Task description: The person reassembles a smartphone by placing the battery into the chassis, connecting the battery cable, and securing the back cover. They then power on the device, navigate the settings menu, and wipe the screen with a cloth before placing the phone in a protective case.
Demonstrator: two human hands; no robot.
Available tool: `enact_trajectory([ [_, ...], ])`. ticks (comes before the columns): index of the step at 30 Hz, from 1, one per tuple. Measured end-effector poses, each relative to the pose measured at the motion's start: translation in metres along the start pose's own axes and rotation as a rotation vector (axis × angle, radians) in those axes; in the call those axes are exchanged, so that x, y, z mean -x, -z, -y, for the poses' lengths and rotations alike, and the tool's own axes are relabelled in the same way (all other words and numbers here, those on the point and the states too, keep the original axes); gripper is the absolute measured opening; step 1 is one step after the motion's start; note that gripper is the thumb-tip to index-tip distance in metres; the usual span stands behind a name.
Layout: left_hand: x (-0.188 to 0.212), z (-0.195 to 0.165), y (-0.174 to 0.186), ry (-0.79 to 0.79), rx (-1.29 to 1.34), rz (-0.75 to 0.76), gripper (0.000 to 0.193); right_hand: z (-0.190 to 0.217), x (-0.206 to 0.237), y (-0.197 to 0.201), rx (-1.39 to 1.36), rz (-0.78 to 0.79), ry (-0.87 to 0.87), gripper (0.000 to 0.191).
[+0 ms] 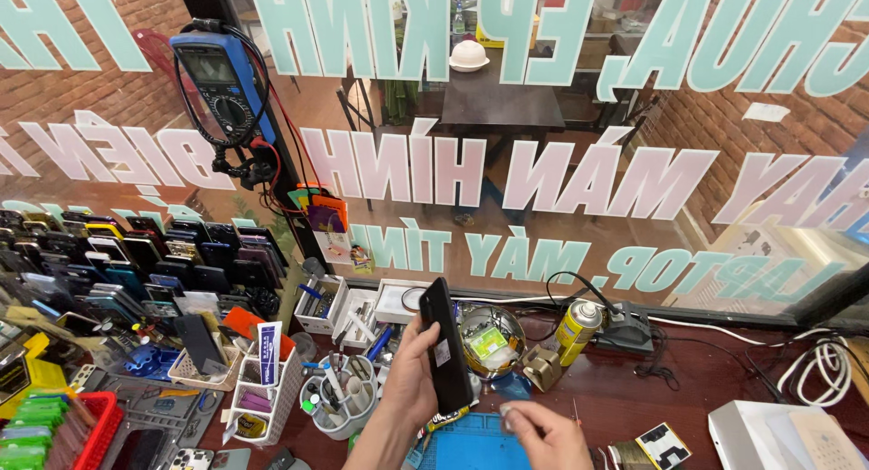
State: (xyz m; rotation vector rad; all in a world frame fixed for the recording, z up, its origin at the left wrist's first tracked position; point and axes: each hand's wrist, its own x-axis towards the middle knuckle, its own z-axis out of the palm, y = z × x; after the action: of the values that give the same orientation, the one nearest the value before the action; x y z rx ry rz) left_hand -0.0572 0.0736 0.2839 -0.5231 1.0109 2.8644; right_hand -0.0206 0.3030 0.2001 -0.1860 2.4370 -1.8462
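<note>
Black phone held upright over a cluttered repair bench.

On the far left, rows of dark phones (136,262) lie stacked below a blue multimeter (224,81). The left hand (412,370) grips a glossy black phone (445,343) by its edges, long axis near vertical, above the blue mat (471,447). The right hand (543,434), lower and just right, pinches something small, too blurred to tell. Beyond stands a yellow spray can (577,330).

A wide lettered glass window (561,162) spans the far side, with a brick wall (54,90) at left and a dark table (502,103) beyond.
</note>
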Motion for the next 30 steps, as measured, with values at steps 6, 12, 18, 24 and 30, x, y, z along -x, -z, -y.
enact_trajectory([
  [6, 0.007, 0.028, 0.012, 0.383, 0.3, 0.357, 0.057, 0.0, -0.02, 0.041, -0.1, -0.22, -0.076, 0.025],
  [12, 0.018, 0.045, 0.012, 0.561, 0.161, 0.109, 0.075, -0.034, -0.06, 0.081, -0.047, -0.339, -0.308, 0.022],
  [18, 0.022, 0.048, 0.002, 0.58, 0.103, 0.096, 0.079, -0.076, -0.105, 0.097, 0.222, -0.537, -0.179, 0.023],
  [24, 0.016, 0.041, -0.007, 0.543, 0.089, 0.256, 0.08, -0.078, -0.145, 0.114, 0.556, -0.594, 0.227, 0.02],
  [30, -0.006, 0.045, -0.013, 0.613, 0.089, 0.273, 0.081, -0.076, -0.171, 0.119, 0.815, -0.47, 0.325, 0.018],
])
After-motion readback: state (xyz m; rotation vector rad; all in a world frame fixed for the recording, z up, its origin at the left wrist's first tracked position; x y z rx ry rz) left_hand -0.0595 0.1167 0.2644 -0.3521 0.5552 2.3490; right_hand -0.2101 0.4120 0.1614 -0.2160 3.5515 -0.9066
